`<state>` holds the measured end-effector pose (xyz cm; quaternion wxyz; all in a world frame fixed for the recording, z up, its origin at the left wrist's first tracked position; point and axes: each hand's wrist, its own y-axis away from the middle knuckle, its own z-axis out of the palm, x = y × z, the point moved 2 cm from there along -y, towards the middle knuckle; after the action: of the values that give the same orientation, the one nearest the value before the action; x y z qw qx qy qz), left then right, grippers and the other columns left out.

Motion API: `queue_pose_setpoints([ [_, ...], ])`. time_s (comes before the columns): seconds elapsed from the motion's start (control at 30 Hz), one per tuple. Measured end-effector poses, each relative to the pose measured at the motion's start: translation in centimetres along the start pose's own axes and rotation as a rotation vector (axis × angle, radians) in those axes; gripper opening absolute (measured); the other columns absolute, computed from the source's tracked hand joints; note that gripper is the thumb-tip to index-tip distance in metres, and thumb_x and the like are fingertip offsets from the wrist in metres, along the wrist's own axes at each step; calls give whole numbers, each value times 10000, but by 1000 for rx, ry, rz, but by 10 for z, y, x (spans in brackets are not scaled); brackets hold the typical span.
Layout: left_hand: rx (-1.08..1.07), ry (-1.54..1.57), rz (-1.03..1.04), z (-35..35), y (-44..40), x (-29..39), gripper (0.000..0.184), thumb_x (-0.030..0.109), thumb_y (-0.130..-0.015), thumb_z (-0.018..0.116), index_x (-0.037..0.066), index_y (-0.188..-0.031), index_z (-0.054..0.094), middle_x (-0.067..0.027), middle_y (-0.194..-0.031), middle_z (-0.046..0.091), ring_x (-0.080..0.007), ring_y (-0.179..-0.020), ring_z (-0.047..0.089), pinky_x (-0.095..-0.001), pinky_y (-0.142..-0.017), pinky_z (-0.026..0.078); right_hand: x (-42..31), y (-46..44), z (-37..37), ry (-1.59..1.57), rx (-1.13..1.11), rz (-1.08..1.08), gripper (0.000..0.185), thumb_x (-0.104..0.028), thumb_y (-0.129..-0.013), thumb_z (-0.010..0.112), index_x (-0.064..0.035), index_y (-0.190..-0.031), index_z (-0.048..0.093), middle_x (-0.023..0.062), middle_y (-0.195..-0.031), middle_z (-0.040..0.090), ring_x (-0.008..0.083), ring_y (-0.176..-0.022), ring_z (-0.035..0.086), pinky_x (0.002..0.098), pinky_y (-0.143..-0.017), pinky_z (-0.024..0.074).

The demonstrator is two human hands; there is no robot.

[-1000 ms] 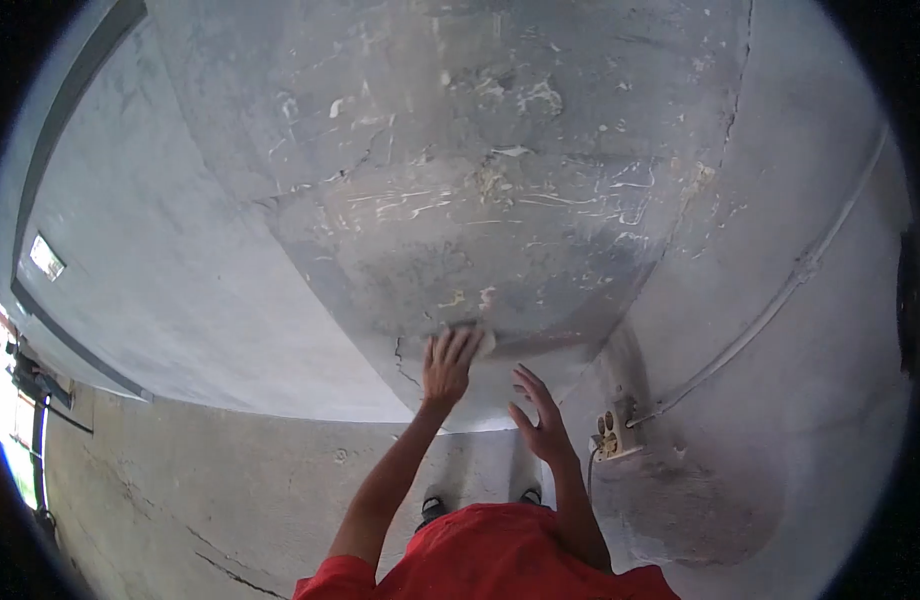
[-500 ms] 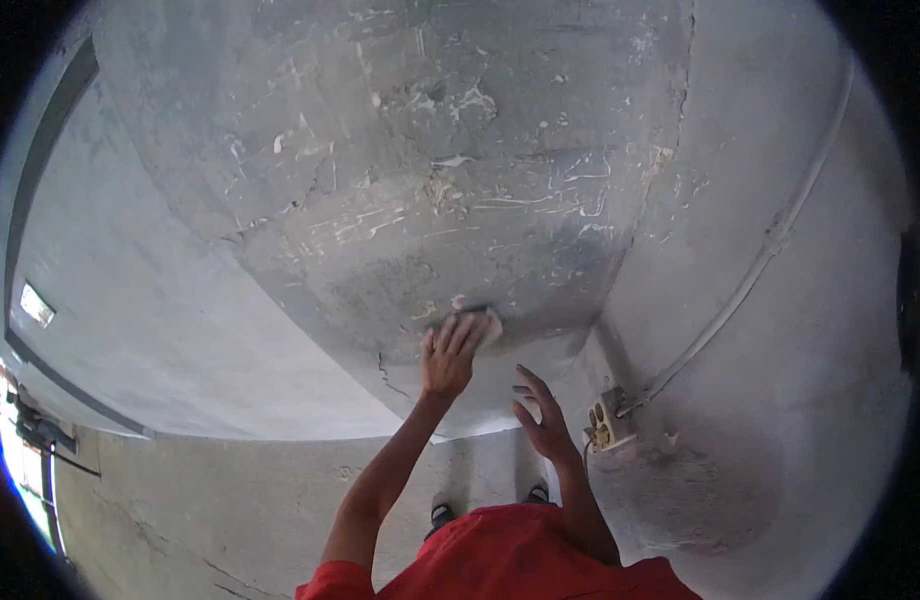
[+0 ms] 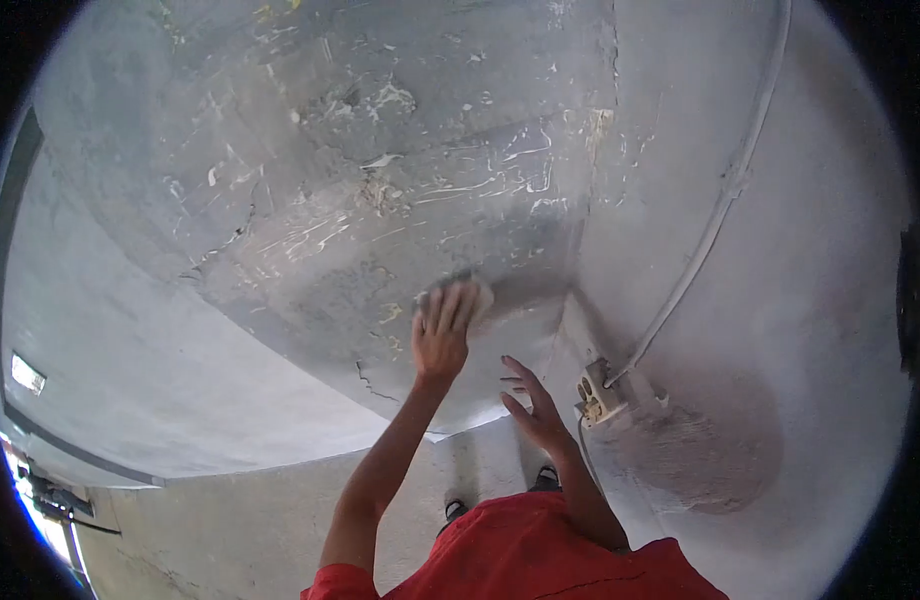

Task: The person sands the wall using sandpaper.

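Holding pad (image 3: 483, 299) between edges (image 3: 282, 357): left hand (image 3: 442, 335).

Left arm (image 3: 380, 480) out toward far side, elbow a bit bent, forearm slanting near left to far right, wrist (image 3: 435, 383) roughly in line with it; left hand (image 3: 443, 330) laid out flat, back up to view, fingers (image 3: 447, 303) extended, slightly apart, tips blurred. Right arm (image 3: 588, 500) bent, forearm angled toward far left, right hand (image 3: 535, 412) nearer and to the right of left hand, not touching it, open and loose, fingers parted and lightly curled, pointing far left, thumb (image 3: 515, 407) held away from them.
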<state>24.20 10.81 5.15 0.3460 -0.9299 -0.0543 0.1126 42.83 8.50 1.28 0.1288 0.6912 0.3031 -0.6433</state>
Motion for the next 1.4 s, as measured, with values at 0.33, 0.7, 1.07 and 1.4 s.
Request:
queue_pose_setpoints([
  [0.33, -181, 141, 113, 104, 122, 9, 570, 99, -766, 510, 221, -1318, 435, 37, -1370, 388, -175, -1240, 374, -365, -1013, 293, 2, 19, -14, 26, 72, -10, 584, -169, -866, 539, -84, -1382, 279, 109, -1386, 360, 212, -1121, 495, 347, -934, 370],
  [0.7, 27, 133, 193, 34, -13, 33, 579, 113, -772, 507, 229, -1332, 417, 42, -1366, 393, -174, -1233, 384, -341, -978, 310, -2, 5, -27, 10, 150, -83, 591, -169, -883, 521, -70, -1393, 240, 120, -1383, 365, 217, -1091, 512, 348, -931, 369],
  [1.07, 93, 125, 162, 0, -85, 81, 660, 92, -747, 492, 206, -1378, 334, 38, -1436, 300, -133, -1267, 333, -325, -993, 303, -4, 27, -26, -47, 83, -10, 633, -171, -863, 550, -82, -1396, 220, 129, -1387, 348, 239, -1112, 502, 379, -943, 370],
  [1.4, 95, 235, 125, 33, -56, 99, 591, 90, -742, 506, 213, -1316, 438, 25, -1422, 328, -172, -1265, 348, -366, -981, 316, 2, 44, -48, -67, 172, 2, 641, -204, -867, 550, -94, -1401, 213, 133, -1384, 348, 259, -1115, 493, 386, -939, 372],
])
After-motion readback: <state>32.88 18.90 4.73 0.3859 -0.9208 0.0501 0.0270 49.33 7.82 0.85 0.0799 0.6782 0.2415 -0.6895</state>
